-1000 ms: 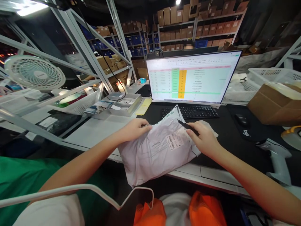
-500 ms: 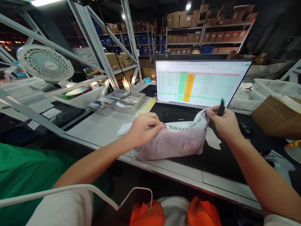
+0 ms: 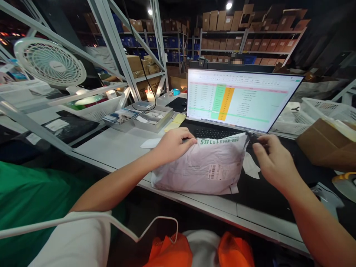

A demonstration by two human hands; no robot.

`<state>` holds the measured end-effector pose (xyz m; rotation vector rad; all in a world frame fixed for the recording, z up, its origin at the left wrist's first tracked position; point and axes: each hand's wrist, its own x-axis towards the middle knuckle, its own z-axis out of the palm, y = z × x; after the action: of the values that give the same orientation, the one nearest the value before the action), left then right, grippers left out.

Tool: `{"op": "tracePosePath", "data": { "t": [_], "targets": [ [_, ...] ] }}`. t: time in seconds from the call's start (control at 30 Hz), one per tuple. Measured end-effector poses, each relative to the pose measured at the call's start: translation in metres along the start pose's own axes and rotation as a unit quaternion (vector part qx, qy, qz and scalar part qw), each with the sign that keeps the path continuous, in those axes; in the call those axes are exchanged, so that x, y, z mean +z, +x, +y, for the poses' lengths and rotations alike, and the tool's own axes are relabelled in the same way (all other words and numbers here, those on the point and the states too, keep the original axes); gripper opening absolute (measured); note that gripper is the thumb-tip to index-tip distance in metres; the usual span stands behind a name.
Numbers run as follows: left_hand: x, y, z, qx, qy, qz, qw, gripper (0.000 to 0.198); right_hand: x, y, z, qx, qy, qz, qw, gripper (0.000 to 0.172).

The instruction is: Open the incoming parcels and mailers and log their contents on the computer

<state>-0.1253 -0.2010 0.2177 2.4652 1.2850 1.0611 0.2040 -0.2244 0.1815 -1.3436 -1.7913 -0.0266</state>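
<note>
A white plastic mailing bag (image 3: 194, 168) with green print along its top and a barcode label on its front stands at the desk's near edge. My left hand (image 3: 178, 142) is closed on its top edge, left of the green digits. At the upper right corner of the bag, my right hand (image 3: 274, 155) is closed around a slim black tool (image 3: 252, 138). Its tip meets that corner; its exact kind is hard to make out. A crumpled white scrap (image 3: 251, 165) lies on the black mat between the bag and my right hand.
Behind the bag are a keyboard (image 3: 214, 133) and a monitor (image 3: 241, 98) showing a spreadsheet. An open carton (image 3: 325, 142) and a tape roll (image 3: 345, 185) sit at right. Shallow grey boxes (image 3: 155, 118) and a fan (image 3: 51, 63) are at left.
The black tool has turned from pointing up to pointing left at the bag's corner. The bag's top has straightened and its front faces me more. My right hand has shifted slightly right and down.
</note>
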Motion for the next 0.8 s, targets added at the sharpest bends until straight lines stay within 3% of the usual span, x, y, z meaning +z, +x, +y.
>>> {"op": "tracePosePath", "data": {
  "t": [0.1, 0.17, 0.4, 0.6, 0.7, 0.8],
  "targets": [
    [0.004, 0.002, 0.006, 0.029, 0.023, 0.017, 0.999, 0.017, 0.001, -0.009, -0.033, -0.109, -0.011, -0.087, 0.99, 0.027],
    [0.006, 0.0, 0.008, 0.051, 0.033, 0.029, 0.998, 0.018, 0.005, -0.01, -0.049, -0.152, -0.031, -0.11, 0.982, 0.028],
    [0.002, -0.011, 0.01, 0.079, 0.053, 0.024, 0.995, 0.017, 0.009, -0.001, -0.062, -0.21, -0.107, -0.112, 0.965, 0.034],
    [0.003, -0.018, 0.017, 0.121, 0.084, 0.023, 0.989, 0.018, 0.02, -0.003, -0.076, -0.216, -0.139, -0.096, 0.962, 0.034],
    [0.002, -0.026, 0.018, 0.147, 0.102, 0.025, 0.984, 0.019, 0.008, 0.001, -0.061, -0.182, -0.149, -0.087, 0.968, 0.032],
    [-0.004, -0.034, 0.016, 0.146, 0.095, 0.042, 0.984, 0.02, -0.033, 0.013, -0.003, -0.073, -0.21, -0.04, 0.974, 0.03]
  ]
}}
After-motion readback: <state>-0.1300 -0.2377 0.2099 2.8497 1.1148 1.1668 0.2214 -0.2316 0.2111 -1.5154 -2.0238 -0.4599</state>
